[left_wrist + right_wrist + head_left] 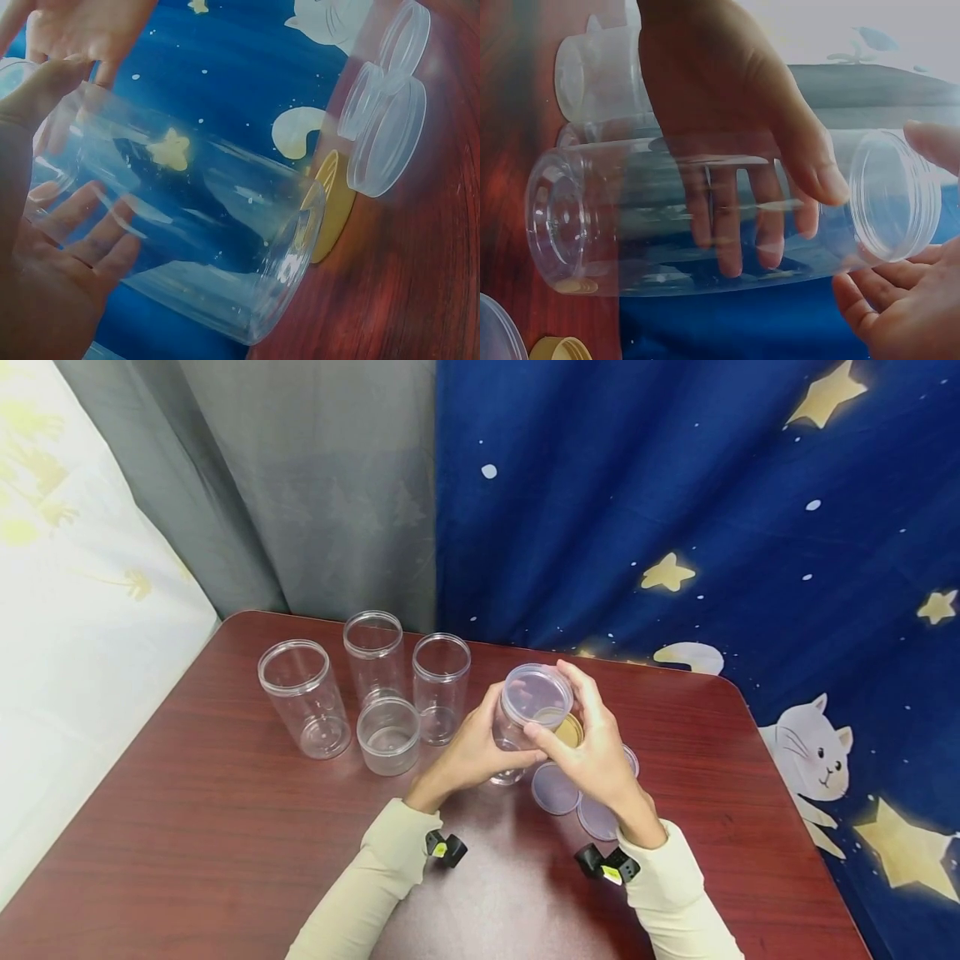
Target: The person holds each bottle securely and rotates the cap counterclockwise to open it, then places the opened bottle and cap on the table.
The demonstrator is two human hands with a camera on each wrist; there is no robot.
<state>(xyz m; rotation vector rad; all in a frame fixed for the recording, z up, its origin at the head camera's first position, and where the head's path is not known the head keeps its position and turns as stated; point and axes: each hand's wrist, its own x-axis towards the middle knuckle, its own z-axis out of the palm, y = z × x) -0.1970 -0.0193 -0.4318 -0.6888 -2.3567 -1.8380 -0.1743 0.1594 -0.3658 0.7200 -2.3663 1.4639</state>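
Note:
My left hand (474,745) grips a tall clear plastic jar (604,214) around its side, thumb near the neck in the right wrist view. A translucent, faintly purple lid (536,692) sits over the jar's mouth. The right hand (596,752) holds that lid by its rim, with the thumb in front and the fingers behind. In the left wrist view the jar's lower end (289,277) points toward the table, near a gold lid (334,206).
Left of the hands stand three tall clear jars (303,702) and a short clear jar (388,752), all without lids. Several translucent lids (556,788) lie on the dark red table (187,827) beneath and beside the right hand. Curtains (525,552) hang behind the table's far edge.

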